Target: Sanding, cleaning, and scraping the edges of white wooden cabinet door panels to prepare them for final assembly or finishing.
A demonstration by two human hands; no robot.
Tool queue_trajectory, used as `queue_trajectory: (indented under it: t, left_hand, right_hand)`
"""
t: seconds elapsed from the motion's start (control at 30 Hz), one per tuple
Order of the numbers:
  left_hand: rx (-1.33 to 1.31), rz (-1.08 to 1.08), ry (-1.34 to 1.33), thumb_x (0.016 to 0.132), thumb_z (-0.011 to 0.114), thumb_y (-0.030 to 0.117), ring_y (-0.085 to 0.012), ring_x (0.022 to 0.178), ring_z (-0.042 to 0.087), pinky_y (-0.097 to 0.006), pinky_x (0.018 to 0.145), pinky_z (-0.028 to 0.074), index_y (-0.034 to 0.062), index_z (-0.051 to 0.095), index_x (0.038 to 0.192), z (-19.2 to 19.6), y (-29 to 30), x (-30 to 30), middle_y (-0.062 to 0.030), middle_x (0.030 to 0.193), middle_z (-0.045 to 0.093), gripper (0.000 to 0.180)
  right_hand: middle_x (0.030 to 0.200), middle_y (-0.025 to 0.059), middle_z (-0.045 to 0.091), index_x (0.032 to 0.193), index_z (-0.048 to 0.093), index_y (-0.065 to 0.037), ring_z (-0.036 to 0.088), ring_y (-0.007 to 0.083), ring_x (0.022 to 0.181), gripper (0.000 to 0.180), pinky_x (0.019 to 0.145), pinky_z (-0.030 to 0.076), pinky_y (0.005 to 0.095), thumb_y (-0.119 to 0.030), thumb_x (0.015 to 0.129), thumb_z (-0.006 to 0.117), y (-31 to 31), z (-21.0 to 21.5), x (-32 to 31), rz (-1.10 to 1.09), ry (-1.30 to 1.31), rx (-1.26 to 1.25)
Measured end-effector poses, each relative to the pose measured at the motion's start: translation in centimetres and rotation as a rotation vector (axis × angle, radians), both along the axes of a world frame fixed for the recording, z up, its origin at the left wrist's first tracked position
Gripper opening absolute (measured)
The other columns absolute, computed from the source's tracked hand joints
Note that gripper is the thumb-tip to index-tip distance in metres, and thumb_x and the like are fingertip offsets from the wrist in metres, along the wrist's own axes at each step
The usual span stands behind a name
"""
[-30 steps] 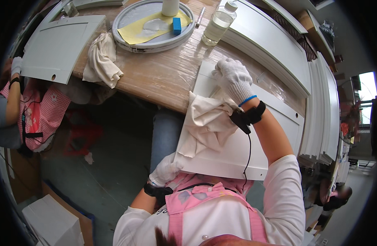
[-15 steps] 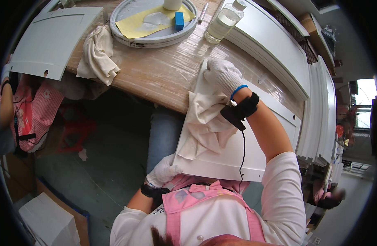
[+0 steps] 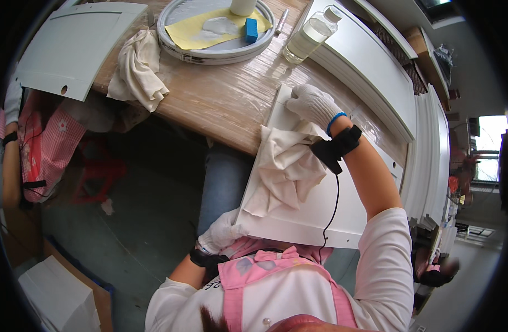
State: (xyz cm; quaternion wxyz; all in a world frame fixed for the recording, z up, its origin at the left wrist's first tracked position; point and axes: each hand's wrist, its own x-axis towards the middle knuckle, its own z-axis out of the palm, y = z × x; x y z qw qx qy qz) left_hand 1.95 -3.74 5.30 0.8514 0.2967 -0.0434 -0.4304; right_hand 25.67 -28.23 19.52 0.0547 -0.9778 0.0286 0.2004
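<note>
A white cabinet panel [image 3: 298,224] with a raised border lies tilted between the table edge and my lap. My left hand [image 3: 223,232], in a white knit glove, grips the panel's near left corner. At the panel's far end is my right hand [image 3: 316,106], also gloved, with its fingers curled down against the surface. Whatever the right fingers hold, if anything, is hidden. A crumpled cream cloth [image 3: 287,166] is spread over the panel's left part, just below the right hand and wrist.
On the film-covered table [image 3: 220,105] are a round grey lid [image 3: 171,41] with yellow sandpaper [image 3: 182,36] and a blue block [image 3: 251,30], a clear bottle [image 3: 309,39], a marker-like stick [image 3: 282,22] and another cloth [image 3: 137,72]. White panels [image 3: 370,72] are stacked right. A co-worker's gloved hand [image 3: 13,102] is at left.
My right hand has shifted slightly to the right along the panel's far end. My left hand keeps its hold. The whole view has moved a little, and the co-worker's glove shows more.
</note>
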Motion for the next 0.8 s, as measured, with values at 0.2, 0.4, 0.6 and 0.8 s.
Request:
queue_trajectory:
  t: [0.2, 0.4, 0.6, 0.8]
  left_hand:
    - [-0.009, -0.029, 0.011, 0.083, 0.076, 0.038, -0.0159, 0.116, 0.054, -0.031, 0.1, 0.042, -0.0046, 0.045, 0.134, 0.4, 0.1, 0.1, -0.0088, 0.127, 0.057, 0.074]
    - [-0.008, -0.03, -0.024, 0.084, 0.075, 0.037, -0.0155, 0.116, 0.053, -0.031, 0.1, 0.042, -0.005, 0.045, 0.134, -0.2, 0.1, 0.0, -0.0088, 0.126, 0.057, 0.072]
    - [-0.012, -0.034, -0.012, 0.086, 0.073, 0.033, -0.0172, 0.111, 0.058, -0.031, 0.097, 0.046, -0.006, 0.047, 0.131, -1.2, -0.1, -0.1, -0.0107, 0.121, 0.06, 0.064]
    - [0.013, -0.052, 0.111, 0.086, 0.069, 0.02, -0.0278, 0.101, 0.066, -0.038, 0.092, 0.052, -0.0083, 0.048, 0.126, -0.7, 0.6, -0.4, -0.017, 0.114, 0.064, 0.053]
  right_hand:
    - [0.105, 0.021, 0.068, 0.103, 0.071, -0.005, 0.065, 0.0385, 0.097, 0.035, 0.085, 0.051, 0.0437, -0.028, 0.081, 0.054, 2.2, 0.4, 0.0, 0.007, -0.015, 0.031]
    - [0.089, 0.0215, 0.067, 0.094, 0.067, 0.0, 0.064, 0.0369, 0.083, 0.034, 0.076, 0.049, 0.0433, -0.03, 0.081, 0.055, -1.9, -1.1, -0.2, 0.058, -0.068, 0.016]
    - [0.067, 0.006, 0.059, 0.083, 0.063, 0.0, 0.056, 0.0154, 0.058, 0.03, 0.054, 0.046, 0.031, -0.03, 0.086, 0.062, -10.9, 0.4, -0.5, -0.511, -0.173, 0.544]
    - [0.112, 0.0227, 0.066, 0.108, 0.069, -0.002, 0.061, 0.045, 0.106, 0.06, 0.088, 0.047, 0.0611, -0.056, 0.087, 0.051, -20.8, -2.7, -0.6, -0.608, -0.014, -0.4]
